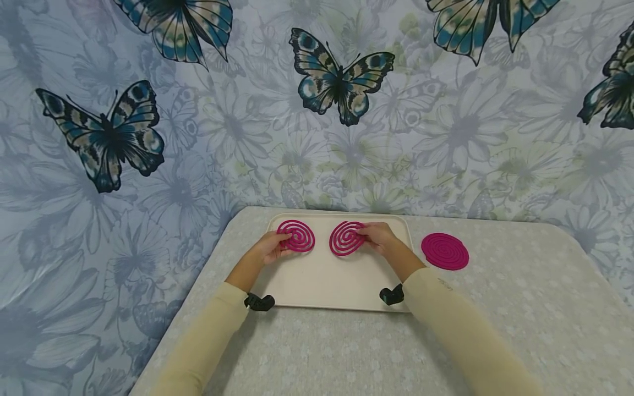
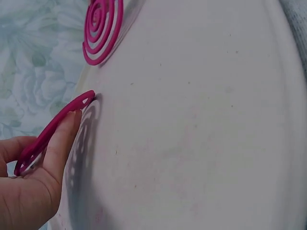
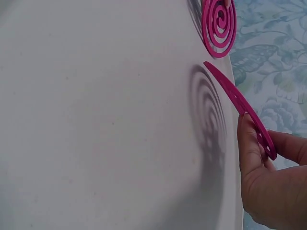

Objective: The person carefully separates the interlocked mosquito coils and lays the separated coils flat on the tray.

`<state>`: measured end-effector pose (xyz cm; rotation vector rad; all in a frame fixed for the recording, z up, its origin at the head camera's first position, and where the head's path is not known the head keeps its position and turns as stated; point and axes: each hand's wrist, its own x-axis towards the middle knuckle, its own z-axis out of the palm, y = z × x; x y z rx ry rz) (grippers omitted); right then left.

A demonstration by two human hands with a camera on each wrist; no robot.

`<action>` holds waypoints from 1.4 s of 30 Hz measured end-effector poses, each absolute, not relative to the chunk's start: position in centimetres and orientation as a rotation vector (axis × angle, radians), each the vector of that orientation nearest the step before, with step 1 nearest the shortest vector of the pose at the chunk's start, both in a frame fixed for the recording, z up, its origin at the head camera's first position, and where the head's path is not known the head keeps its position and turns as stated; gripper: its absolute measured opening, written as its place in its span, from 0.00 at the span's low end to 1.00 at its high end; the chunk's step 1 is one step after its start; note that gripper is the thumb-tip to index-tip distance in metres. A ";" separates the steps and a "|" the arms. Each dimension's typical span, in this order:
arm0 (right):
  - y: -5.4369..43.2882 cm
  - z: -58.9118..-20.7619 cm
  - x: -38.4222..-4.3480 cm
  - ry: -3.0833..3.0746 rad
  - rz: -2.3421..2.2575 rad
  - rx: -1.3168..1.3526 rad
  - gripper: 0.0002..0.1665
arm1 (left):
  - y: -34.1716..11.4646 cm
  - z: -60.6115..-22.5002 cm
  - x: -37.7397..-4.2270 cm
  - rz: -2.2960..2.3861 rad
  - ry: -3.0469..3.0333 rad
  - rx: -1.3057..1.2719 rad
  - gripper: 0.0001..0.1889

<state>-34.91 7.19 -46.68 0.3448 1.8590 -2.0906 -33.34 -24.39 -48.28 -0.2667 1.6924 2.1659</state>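
The person's left hand [image 1: 272, 247] pinches a pink spiral coil [image 1: 299, 236] between thumb and fingers at its outer side; the right hand [image 1: 378, 237] pinches a second pink coil [image 1: 343, 239] the same way. Each coil reaches inward from its hand toward the other, the two facing each other across a small gap — near, but apart. Both are tilted, seen nearly edge-on from their own wrist views, with shadows falling beside them. Under both hands lies a cream tray [image 1: 337, 283]. Behind each hand, a black wrist device [image 1: 392, 295] sits at the cuff of a pale yellow sleeve [image 1: 460, 324]. To the right of the right hand, outside the tray, a tightly wound pink disc [image 1: 444, 251] lies flat on the patterned tablecloth [image 1: 520, 275] — beyond the hands hangs butterfly-printed fabric [image 1: 267, 137].
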 end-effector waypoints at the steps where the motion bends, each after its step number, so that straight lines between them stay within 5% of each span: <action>1: 7.0 -46.7 -35.0 1.852 -2.093 0.346 0.22 | -24.4 -48.3 -33.4 2.164 1.698 -0.282 0.24; 7: 6.2 -46.5 -35.3 1.842 -2.098 0.380 0.23 | -24.5 -47.6 -33.9 2.114 1.815 -0.400 0.25; 15: 6.3 -46.1 -34.9 1.919 -2.070 0.330 0.13 | -24.0 -46.3 -33.9 2.091 1.977 -0.401 0.26; 23: 6.8 -46.2 -35.2 1.962 -2.013 0.190 0.34 | -26.6 -52.8 -39.1 2.207 2.023 -0.312 0.36; 30: 7.3 -46.1 -35.3 1.930 -2.009 0.129 0.42 | -24.0 -46.4 -34.1 1.969 2.262 -0.413 0.30; 42: 9.9 -45.5 -33.6 1.932 -2.016 0.052 0.37 | -21.9 -45.1 -32.2 1.819 2.543 -0.256 0.26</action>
